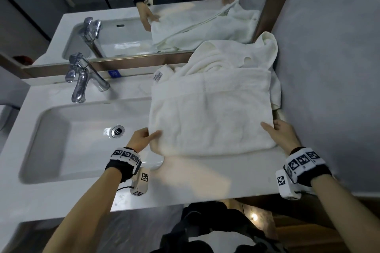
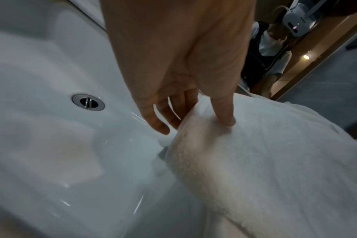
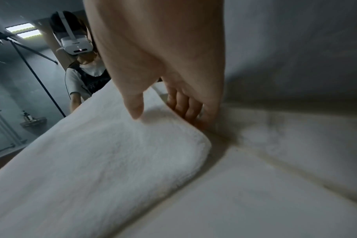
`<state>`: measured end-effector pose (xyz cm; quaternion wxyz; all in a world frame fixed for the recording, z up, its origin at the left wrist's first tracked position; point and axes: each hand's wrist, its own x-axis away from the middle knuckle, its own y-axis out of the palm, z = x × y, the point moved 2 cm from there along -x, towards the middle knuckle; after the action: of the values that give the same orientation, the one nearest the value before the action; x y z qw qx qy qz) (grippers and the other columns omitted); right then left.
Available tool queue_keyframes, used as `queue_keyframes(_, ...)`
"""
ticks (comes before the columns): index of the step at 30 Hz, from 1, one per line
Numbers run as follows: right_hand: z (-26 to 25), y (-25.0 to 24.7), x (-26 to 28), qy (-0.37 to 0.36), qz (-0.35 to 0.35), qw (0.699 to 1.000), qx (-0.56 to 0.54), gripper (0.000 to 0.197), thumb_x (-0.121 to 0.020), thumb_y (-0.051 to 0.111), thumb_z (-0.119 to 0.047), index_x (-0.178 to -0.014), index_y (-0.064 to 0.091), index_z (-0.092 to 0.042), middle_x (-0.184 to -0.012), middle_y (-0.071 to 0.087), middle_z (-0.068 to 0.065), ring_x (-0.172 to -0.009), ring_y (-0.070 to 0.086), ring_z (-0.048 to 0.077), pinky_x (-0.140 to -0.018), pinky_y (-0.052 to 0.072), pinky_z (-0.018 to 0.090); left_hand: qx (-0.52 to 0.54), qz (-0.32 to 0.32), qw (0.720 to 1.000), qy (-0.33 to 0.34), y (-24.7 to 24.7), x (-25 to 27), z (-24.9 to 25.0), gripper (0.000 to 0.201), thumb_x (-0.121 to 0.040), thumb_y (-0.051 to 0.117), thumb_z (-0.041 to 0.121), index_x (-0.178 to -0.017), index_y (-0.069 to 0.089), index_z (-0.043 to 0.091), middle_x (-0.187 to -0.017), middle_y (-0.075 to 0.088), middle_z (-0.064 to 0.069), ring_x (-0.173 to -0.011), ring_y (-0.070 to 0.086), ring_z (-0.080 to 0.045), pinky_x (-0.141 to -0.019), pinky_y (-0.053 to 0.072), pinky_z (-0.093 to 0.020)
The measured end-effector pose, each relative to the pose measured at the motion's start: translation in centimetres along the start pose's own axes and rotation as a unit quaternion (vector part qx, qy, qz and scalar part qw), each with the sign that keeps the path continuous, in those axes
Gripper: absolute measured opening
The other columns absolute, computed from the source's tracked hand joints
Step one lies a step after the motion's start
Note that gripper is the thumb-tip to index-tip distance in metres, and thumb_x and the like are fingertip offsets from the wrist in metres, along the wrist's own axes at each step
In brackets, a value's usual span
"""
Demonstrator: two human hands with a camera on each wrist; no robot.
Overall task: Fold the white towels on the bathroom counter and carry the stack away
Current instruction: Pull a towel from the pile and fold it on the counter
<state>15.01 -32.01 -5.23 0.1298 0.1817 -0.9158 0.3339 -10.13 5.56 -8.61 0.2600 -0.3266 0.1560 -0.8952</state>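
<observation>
A folded white towel (image 1: 209, 113) lies on the white counter (image 1: 205, 178) to the right of the sink. My left hand (image 1: 151, 134) pinches its near left corner, thumb (image 2: 226, 119) on top and the other fingers tucked under the edge of the towel (image 2: 275, 161). My right hand (image 1: 272, 127) holds the near right edge, thumb (image 3: 134, 109) on the towel (image 3: 104, 153) and fingers (image 3: 190, 111) down along its side against the counter. Behind it, a crumpled pile of white towels (image 1: 230, 57) leans against the mirror and the wall.
The sink basin (image 1: 61, 139) with its drain (image 1: 117, 131) lies to the left, and a chrome faucet (image 1: 82, 80) stands behind it. A mirror (image 1: 144, 16) runs along the back. A grey wall (image 1: 329, 68) closes the right side. The counter's front edge is near my wrists.
</observation>
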Motion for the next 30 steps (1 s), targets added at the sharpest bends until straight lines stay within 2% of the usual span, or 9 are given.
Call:
queue_keyframes(4,0.0,0.2,1.3,-0.058,-0.005,0.997,0.058,0.023,-0.089,0.062,-0.022,-0.100,0.059,-0.002,-0.101,0.066,0.015,-0.091,0.061,0.029,-0.078,0.049,0.037,-0.010,0.029,0.997,0.070,0.2,1.2,0.9,0.022,-0.091,0.059,0.020,-0.102,0.061,0.001,-0.101,0.065,-0.011,-0.091,0.059,-0.020,-0.083,0.044,-0.029)
queue_keyframes(8,-2.1,-0.7,2.0,-0.127,0.066,0.989,0.028,0.024,-0.093,0.054,-0.019,-0.111,0.055,-0.003,-0.111,0.060,0.019,-0.099,0.056,0.028,-0.082,0.041,0.033,-0.010,0.077,0.987,0.142,-0.6,1.7,2.5,0.018,-0.095,0.051,0.021,-0.094,0.053,0.004,-0.081,0.057,-0.014,-0.072,0.050,-0.019,-0.067,0.041,-0.032)
queue_keyframes(11,-3.0,-1.5,2.2,-0.137,0.102,0.985,0.021,0.026,-0.095,0.049,-0.024,-0.112,0.053,-0.004,-0.113,0.056,0.017,-0.102,0.052,0.027,-0.084,0.038,0.033,-0.021,0.120,0.981,0.148,-1.3,1.4,3.5,0.021,-0.097,0.046,0.025,-0.081,0.042,0.012,-0.067,0.043,-0.001,-0.060,0.039,-0.015,-0.056,0.033,-0.029)
queue_keyframes(13,-3.2,-1.7,2.1,-0.127,0.097,0.987,0.017,0.025,-0.095,0.049,-0.026,-0.110,0.053,-0.007,-0.110,0.057,0.013,-0.097,0.051,0.023,-0.082,0.037,0.032,-0.041,0.133,0.981,0.136,-1.4,1.0,3.7,0.023,-0.097,0.044,0.027,-0.079,0.037,0.014,-0.064,0.039,0.003,-0.057,0.038,-0.013,-0.053,0.032,-0.027)
queue_keyframes(15,-2.9,-1.6,2.0,-0.105,0.072,0.992,0.006,0.024,-0.095,0.051,-0.025,-0.111,0.055,-0.008,-0.108,0.058,0.009,-0.096,0.052,0.020,-0.082,0.038,0.030,-0.066,0.109,0.986,0.110,-1.3,0.7,3.4,0.024,-0.097,0.044,0.030,-0.082,0.039,0.012,-0.066,0.041,0.002,-0.059,0.040,-0.014,-0.053,0.033,-0.027)
queue_keyframes(18,-1.1,-0.8,2.1,-0.052,0.041,0.997,0.045,0.027,-0.094,0.052,-0.026,-0.106,0.057,-0.002,-0.107,0.063,0.015,-0.098,0.059,0.028,-0.086,0.045,0.039,-0.093,0.034,0.994,0.039,-0.4,0.7,1.7,0.023,-0.096,0.045,0.032,-0.085,0.043,0.013,-0.076,0.050,-0.002,-0.070,0.047,-0.021,-0.060,0.038,-0.030)
queue_keyframes(21,1.1,0.1,2.8,0.012,-0.012,0.996,0.088,0.041,-0.094,0.050,-0.036,-0.096,0.058,0.004,-0.101,0.064,0.023,-0.097,0.060,0.037,-0.087,0.045,0.043,-0.088,-0.007,0.996,-0.015,0.4,1.6,0.0,0.029,-0.095,0.049,0.033,-0.096,0.050,0.004,-0.089,0.054,-0.008,-0.083,0.051,-0.024,-0.070,0.040,-0.031)
queue_keyframes(26,3.7,0.6,4.4,0.077,-0.045,0.993,0.075,0.048,-0.090,0.054,-0.044,-0.088,0.063,0.003,-0.093,0.067,0.022,-0.092,0.062,0.037,-0.088,0.047,0.043,0.025,-0.052,0.995,-0.084,0.9,3.9,-1.8,0.041,-0.091,0.056,0.039,-0.114,0.059,0.005,-0.106,0.064,-0.009,-0.099,0.061,-0.026,-0.085,0.049,-0.033)
queue_keyframes(30,4.6,0.9,5.7,0.057,-0.056,0.994,0.073,0.033,-0.091,0.057,-0.029,-0.102,0.063,0.002,-0.102,0.066,0.018,-0.098,0.062,0.035,-0.087,0.049,0.040,0.090,-0.072,0.989,-0.091,1.4,5.9,-2.5,0.035,-0.089,0.060,0.034,-0.115,0.060,0.010,-0.111,0.067,-0.007,-0.102,0.064,-0.024,-0.076,0.052,-0.029)
